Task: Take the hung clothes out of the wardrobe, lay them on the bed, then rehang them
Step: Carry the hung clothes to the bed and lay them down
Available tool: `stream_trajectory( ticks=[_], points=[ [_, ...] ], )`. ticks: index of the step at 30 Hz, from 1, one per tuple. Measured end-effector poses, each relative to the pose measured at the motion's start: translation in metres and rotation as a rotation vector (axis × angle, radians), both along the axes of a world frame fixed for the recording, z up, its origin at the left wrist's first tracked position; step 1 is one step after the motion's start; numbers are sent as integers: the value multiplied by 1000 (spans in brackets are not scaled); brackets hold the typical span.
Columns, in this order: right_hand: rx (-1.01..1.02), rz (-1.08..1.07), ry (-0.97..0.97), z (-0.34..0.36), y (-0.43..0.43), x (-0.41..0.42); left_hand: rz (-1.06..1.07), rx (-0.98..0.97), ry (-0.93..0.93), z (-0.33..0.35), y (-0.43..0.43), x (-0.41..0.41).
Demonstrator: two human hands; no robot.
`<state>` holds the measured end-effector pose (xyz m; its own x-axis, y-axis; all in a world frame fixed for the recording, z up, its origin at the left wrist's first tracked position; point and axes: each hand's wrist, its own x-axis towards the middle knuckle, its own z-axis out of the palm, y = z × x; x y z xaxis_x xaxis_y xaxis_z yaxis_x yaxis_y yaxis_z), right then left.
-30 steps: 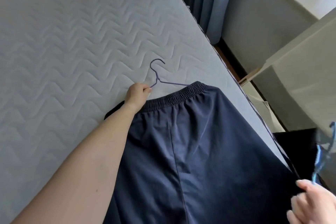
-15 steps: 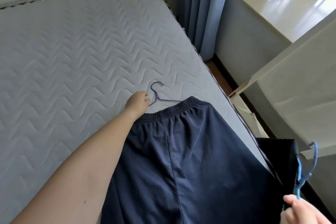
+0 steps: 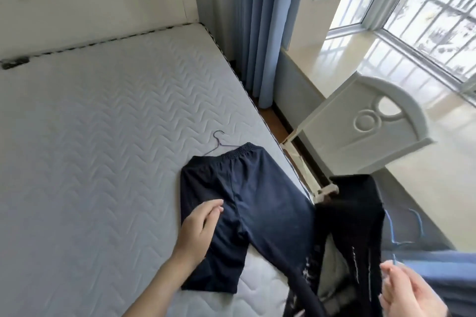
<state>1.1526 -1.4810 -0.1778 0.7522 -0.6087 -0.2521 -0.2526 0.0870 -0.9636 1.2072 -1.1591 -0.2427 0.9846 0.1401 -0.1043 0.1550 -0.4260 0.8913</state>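
Dark navy shorts (image 3: 247, 203) lie flat on the quilted grey mattress (image 3: 108, 141), waistband toward the headboard. A thin purple wire hanger (image 3: 219, 141) rests at the waistband, its hook on the mattress. My left hand (image 3: 199, 229) hovers over the shorts' left leg, fingers apart, holding nothing. My right hand (image 3: 409, 291) at the lower right grips a blue hanger (image 3: 401, 234). A black garment with white marks (image 3: 350, 237) hangs from that hanger beside the bed's right edge.
A white headboard (image 3: 98, 2) stands at the far end of the bed. Blue curtains (image 3: 260, 28) hang at the right, beside a window (image 3: 422, 8) and a pale sill. A white ornate furniture panel (image 3: 365, 128) juts out next to the bed's right edge.
My left hand let go of the purple hanger and drew back over the shorts. The view pulled back and up. My right hand brought the blue hanger with the black garment into sight.
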Motion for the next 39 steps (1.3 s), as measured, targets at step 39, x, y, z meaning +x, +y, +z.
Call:
stream_trajectory(
  ticks=[39],
  points=[
    [229, 485, 37, 42, 97, -437, 813, -99, 184, -8, 48, -735]
  ],
)
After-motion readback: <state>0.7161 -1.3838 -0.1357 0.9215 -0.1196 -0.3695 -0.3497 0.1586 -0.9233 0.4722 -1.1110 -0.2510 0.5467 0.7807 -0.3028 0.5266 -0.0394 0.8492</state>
